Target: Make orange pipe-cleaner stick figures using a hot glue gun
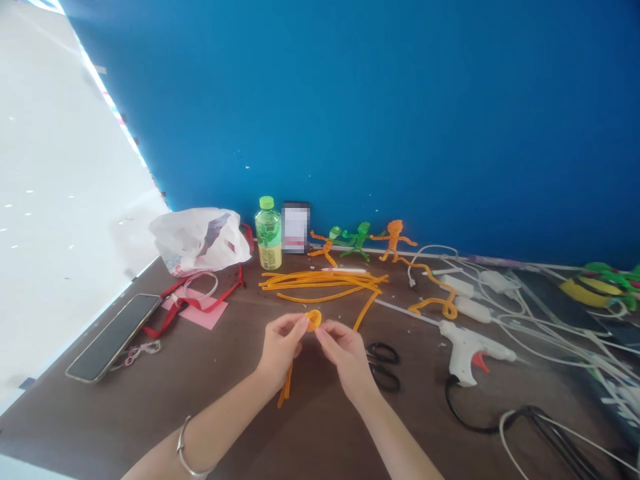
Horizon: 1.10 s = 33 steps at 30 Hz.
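Note:
My left hand (280,350) and my right hand (345,353) meet over the brown table (225,400), both pinching an orange pipe cleaner (313,320). Its top is coiled into a small round loop between my fingertips. Its loose tail (286,388) hangs down below my left hand. A silver bangle (183,453) sits on my left wrist. Just beyond my hands lies a bundle of orange pipe cleaners (320,281).
Black scissors (384,365) lie right of my right hand, a white glue gun (467,350) with cables further right. Three pipe-cleaner figures (360,241), a green bottle (269,233) and a plastic bag (200,240) stand by the blue wall. A phone (114,337) lies left.

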### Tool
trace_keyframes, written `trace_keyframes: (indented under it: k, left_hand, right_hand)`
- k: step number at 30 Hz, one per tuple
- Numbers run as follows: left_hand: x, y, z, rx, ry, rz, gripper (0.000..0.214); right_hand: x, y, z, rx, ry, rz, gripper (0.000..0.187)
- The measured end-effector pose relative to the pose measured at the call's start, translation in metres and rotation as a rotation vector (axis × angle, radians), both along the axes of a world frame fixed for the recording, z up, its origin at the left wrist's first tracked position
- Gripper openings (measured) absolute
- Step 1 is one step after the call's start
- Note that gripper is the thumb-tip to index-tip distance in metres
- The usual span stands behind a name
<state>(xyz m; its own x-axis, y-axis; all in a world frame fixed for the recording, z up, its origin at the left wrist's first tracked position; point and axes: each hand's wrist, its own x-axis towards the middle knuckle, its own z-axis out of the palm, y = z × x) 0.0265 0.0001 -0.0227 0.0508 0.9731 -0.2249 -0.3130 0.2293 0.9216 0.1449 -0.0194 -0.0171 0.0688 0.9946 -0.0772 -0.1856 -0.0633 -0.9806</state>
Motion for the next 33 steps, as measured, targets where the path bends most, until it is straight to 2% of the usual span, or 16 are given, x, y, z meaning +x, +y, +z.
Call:
trace_keyframes:
  k: [6, 13, 23, 33]
  left_hand:
    - [0.0, 0.0, 0.002, -0.004, -0.023, -0.006, 0.037]
    - [-0.002, -0.001, 0.003, 0.038, -0.066, -0.05, 0.033]
    - [-0.003, -0.003, 0.002, 0.088, -0.127, -0.103, 0.036]
    - [-0.003, 0.0, 0.002, 0.078, -0.178, -0.174, 0.041]
  right_hand:
    - [0.0, 0.0, -0.002, 0.002, 0.033, 0.002, 0.023]
    - [0.001, 0.003, -0.006, 0.044, -0.034, -0.019, 0.029]
    - [0.004, 0.005, -0.008, 0.05, -0.04, -0.023, 0.028]
    - [0.01, 0.004, -0.002, 0.091, -0.127, -0.062, 0.028]
